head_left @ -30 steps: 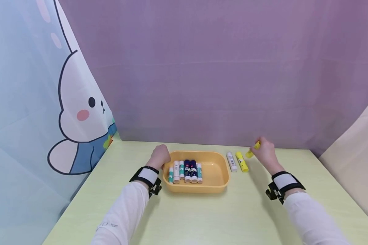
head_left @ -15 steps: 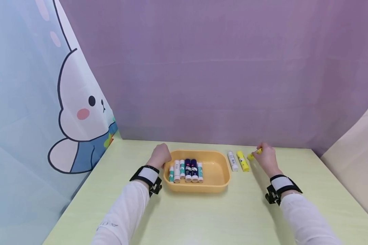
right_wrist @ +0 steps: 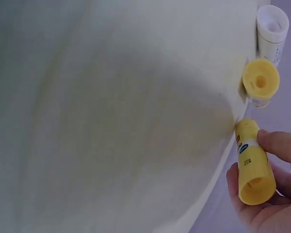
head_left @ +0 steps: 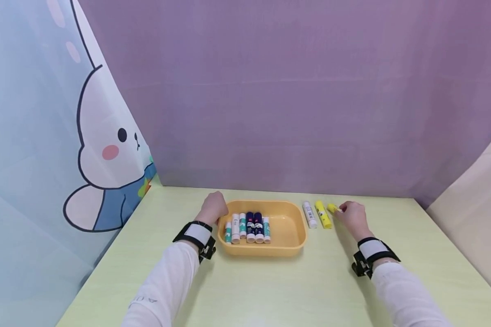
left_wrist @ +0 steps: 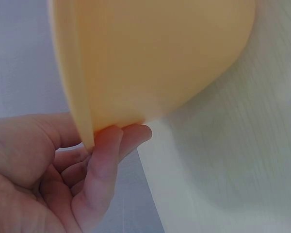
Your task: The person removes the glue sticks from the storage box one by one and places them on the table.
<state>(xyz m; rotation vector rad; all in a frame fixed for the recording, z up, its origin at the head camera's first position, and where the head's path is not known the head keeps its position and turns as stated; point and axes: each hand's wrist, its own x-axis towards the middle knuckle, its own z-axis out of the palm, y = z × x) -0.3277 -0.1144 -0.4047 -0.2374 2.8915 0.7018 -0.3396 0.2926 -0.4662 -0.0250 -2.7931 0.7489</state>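
Observation:
In the head view my left hand (head_left: pixel 213 207) pinches the left rim of the orange-yellow plastic tray (head_left: pixel 284 252); the left wrist view shows fingers on both sides of the tray wall (left_wrist: pixel 150 53). My right hand (head_left: pixel 353 218) holds a yellow glue stick (right_wrist: pixel 252 162) between thumb and fingers, low over the table at the far right of the tray. To its left lie another yellow glue stick (head_left: pixel 323 215) and a white glue stick (head_left: pixel 309 215), side by side. Inside the tray, two dark blue glue sticks (head_left: pixel 250 227) lie among several white and teal ones (head_left: pixel 235 228).
The pale green table (head_left: pixel 270 290) ends at a purple cloth (head_left: pixel 286 100) behind. A blue cloth with a cartoon rabbit (head_left: pixel 110 150) hangs at the left, and a cream cloth (head_left: pixel 474 209) at the right.
My right hand has come down towards the table with the yellow glue stick, which has moved closer to the other yellow one. My left hand and the tray have stayed in place.

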